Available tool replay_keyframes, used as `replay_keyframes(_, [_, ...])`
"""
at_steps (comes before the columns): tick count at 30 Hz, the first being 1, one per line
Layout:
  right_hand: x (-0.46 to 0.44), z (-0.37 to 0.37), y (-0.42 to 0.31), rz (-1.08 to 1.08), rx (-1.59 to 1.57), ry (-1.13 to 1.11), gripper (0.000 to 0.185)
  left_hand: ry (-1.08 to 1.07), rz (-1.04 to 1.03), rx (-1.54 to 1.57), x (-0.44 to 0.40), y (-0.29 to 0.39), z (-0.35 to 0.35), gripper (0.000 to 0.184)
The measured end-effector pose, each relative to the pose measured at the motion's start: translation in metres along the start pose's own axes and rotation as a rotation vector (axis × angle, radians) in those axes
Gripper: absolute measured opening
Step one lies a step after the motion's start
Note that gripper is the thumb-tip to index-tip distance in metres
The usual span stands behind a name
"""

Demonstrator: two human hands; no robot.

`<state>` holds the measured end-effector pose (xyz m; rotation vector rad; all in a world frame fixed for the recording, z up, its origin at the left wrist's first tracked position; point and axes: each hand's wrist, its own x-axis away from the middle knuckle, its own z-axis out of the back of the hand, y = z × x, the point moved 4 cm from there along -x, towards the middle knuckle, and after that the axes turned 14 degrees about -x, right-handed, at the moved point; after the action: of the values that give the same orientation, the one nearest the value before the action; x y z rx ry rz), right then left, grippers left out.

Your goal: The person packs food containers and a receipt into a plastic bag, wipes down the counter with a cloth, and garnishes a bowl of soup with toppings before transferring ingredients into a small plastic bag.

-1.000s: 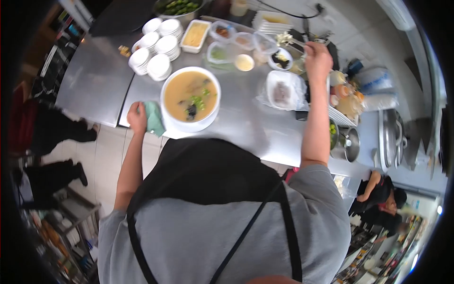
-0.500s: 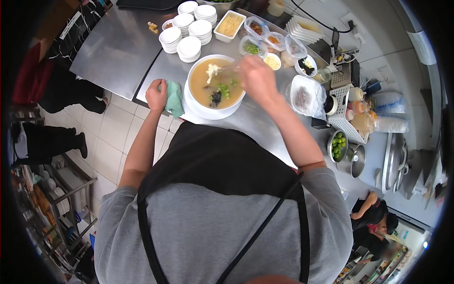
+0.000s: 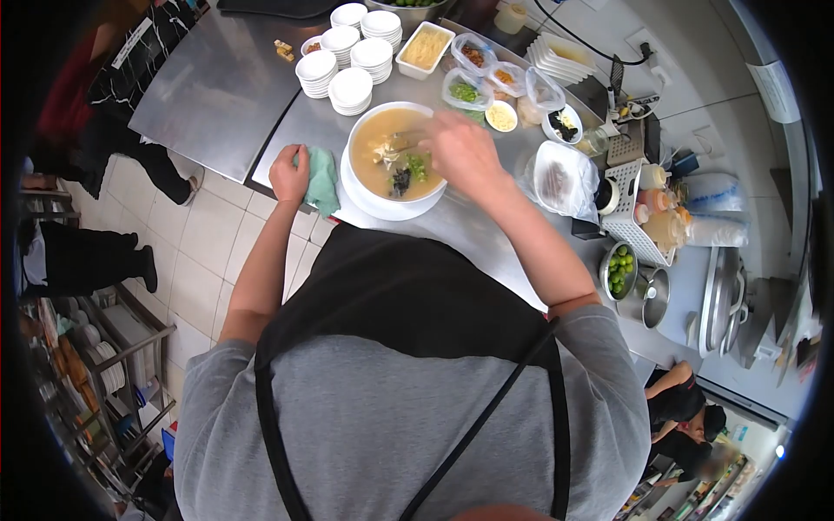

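R hand [image 3: 465, 149] is motion-blurred over R rim of the white soup bowl [image 3: 349, 156], fingers closed on a metal utensil [image 3: 407, 139], exact type unclear; its far end is over/in the soup next to pale shreds [image 3: 385, 154]. Bowl sits on a white plate [image 3: 382, 211] near the front edge of the SS counter [image 3: 473, 217], broth w/ chopped greens [image 3: 417, 167] + black strips [image 3: 400, 181] on the near side. L hand [image 3: 288, 174] is at the counter edge, fingers curled shut, touching the green cloth [image 3: 322, 182] just L of the plate; can't tell if it's pinching the fabric. Behind bowl: stacks of small white dishes [image 3: 351, 89], rect. white tub [image 3: 416, 71] w/ yellowish shreds, bagged topping tubs [image 3: 461, 91]. Far R: white basket [image 3: 622, 227] w/ squeeze bottles, metal bowl [image 3: 605, 266] of limes [image 3: 620, 269]. Co-worker [image 3: 673, 404] lower R, bkgd.
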<state>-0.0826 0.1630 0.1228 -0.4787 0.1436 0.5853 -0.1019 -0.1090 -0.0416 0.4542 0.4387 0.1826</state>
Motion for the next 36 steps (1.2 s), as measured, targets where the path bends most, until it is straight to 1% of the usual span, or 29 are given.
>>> replay_keyframes(1, [0.001,0.003,0.001,-0.052,-0.028,-0.020,0.020,0.000,-0.003,0.001,0.001,0.000,0.000,0.020])
replay_keyframes(2, [0.001,0.006,0.003,-0.056,-0.028,-0.018,0.020,-0.001,-0.007,0.001,0.001,-0.001,0.000,0.020])
replay_keyframes(4, [0.002,0.019,0.020,-0.147,-0.157,0.077,0.021,-0.009,-0.017,-0.001,0.001,-0.002,-0.002,0.020])
replay_keyframes(5, [0.005,0.023,0.033,-0.151,-0.154,0.082,0.021,-0.010,-0.023,0.003,0.001,-0.003,-0.002,0.020])
replay_keyframes(7, [0.018,0.048,0.074,-0.249,-0.201,0.380,0.024,-0.010,-0.021,0.020,0.001,-0.005,-0.004,0.022])
replay_keyframes(8, [0.027,0.067,0.091,-0.323,-0.144,0.464,0.024,-0.011,-0.038,0.034,0.002,-0.004,-0.004,0.022])
replay_keyframes(9, [0.038,0.087,0.102,-0.441,-0.193,0.566,0.020,-0.001,-0.032,0.038,0.002,-0.005,-0.005,0.021])
replay_keyframes(10, [0.055,0.098,0.130,-0.464,-0.054,0.675,0.020,0.009,-0.028,0.045,0.002,-0.004,-0.005,0.020])
replay_keyframes(11, [0.070,0.112,0.142,-0.563,0.069,0.716,0.019,-0.010,-0.023,0.054,0.002,-0.005,-0.006,0.020])
replay_keyframes(12, [0.087,0.121,0.160,-0.639,0.116,0.737,0.019,-0.026,-0.017,0.060,0.002,-0.005,-0.007,0.020])
replay_keyframes(14, [0.115,0.127,0.196,-0.860,0.168,0.690,0.020,-0.021,-0.024,0.043,0.001,-0.005,-0.008,0.020])
replay_keyframes(15, [0.123,0.123,0.211,-0.866,0.174,0.716,0.020,-0.013,-0.047,0.055,0.001,-0.004,-0.008,0.020])
replay_keyframes(17, [0.136,0.107,0.244,-1.012,0.210,0.620,0.021,-0.013,-0.043,0.035,0.001,-0.005,-0.008,0.021])
replay_keyframes(20, [0.127,0.084,0.261,-1.059,0.188,0.534,0.022,-0.029,-0.031,0.039,0.001,-0.002,-0.006,0.021])
replay_keyframes(22, [0.124,0.068,0.273,-1.030,0.196,0.577,0.020,-0.025,-0.042,0.032,0.000,0.001,-0.004,0.021])
replay_keyframes(24, [0.123,0.055,0.286,-0.979,0.298,0.566,0.018,-0.063,-0.011,0.020,0.000,0.002,-0.003,0.022])
replay_keyframes(25, [0.125,0.048,0.298,-1.072,0.328,0.447,0.017,-0.103,-0.005,0.055,-0.001,0.000,-0.003,0.022])
replay_keyframes(26, [0.128,0.042,0.309,-1.112,0.302,0.374,0.021,-0.145,-0.013,0.079,-0.004,-0.008,-0.010,0.024])
replay_keyframes(28, [0.128,0.046,0.285,-1.014,0.439,0.389,0.025,-0.259,-0.026,0.143,-0.007,-0.009,-0.008,0.024])
replay_keyframes(29, [0.125,0.051,0.267,-0.945,0.426,0.473,0.028,-0.313,-0.055,0.167,-0.009,-0.010,-0.005,0.024])
replay_keyframes(30, [0.122,0.054,0.253,-0.876,0.411,0.554,0.031,-0.311,-0.047,0.153,-0.015,-0.012,0.002,0.024])
replay_keyframes(31, [0.119,0.053,0.243,-0.683,0.393,0.688,0.033,-0.486,0.035,0.207,-0.018,-0.017,0.003,0.023])
replay_keyframes(32, [0.111,0.059,0.219,-0.518,0.266,0.738,0.029,-0.658,0.124,0.264,-0.018,-0.021,0.007,0.022])
replay_keyframes(33, [0.102,0.059,0.195,-0.448,0.064,0.750,0.026,-0.654,0.141,0.250,-0.023,-0.018,0.021,0.022])
replay_keyframes(34, [0.094,0.056,0.169,-0.379,-0.137,0.759,0.023,-0.657,0.080,0.300,-0.028,-0.002,0.039,0.019])
replay_keyframes(35, [0.084,0.049,0.140,-0.375,-0.375,0.687,0.021,-0.660,0.015,0.354,-0.030,0.017,0.060,0.017])
replay_keyframes(36, [0.076,0.040,0.110,-0.369,-0.606,0.610,0.019,-0.660,0.021,0.347,-0.030,0.041,0.084,0.017])
